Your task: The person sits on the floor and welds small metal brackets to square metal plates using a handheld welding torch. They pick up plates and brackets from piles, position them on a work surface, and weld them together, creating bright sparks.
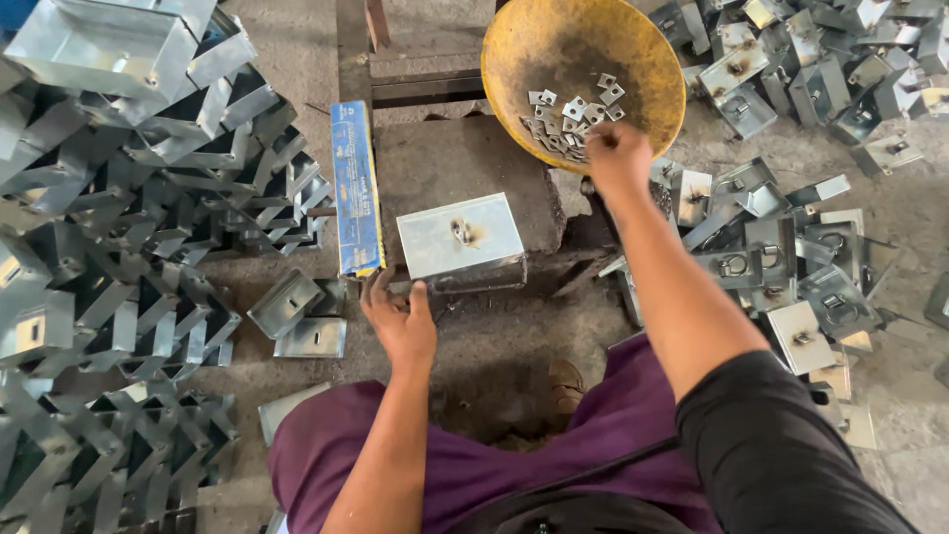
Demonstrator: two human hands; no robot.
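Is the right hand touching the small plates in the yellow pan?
Touching. Head view: right hand has its fingers down in the plates inside the yellow pan.

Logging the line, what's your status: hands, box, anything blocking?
Left hand steadying metal box on block. Right hand in yellow pan, on small clips. Nothing blocking.

Rough grey concrete floor [494,346], dusty and stained, in flat daylight. A dark, worn block serves as the surface [465,168]; a rusty steel frame [356,49] stands behind it.
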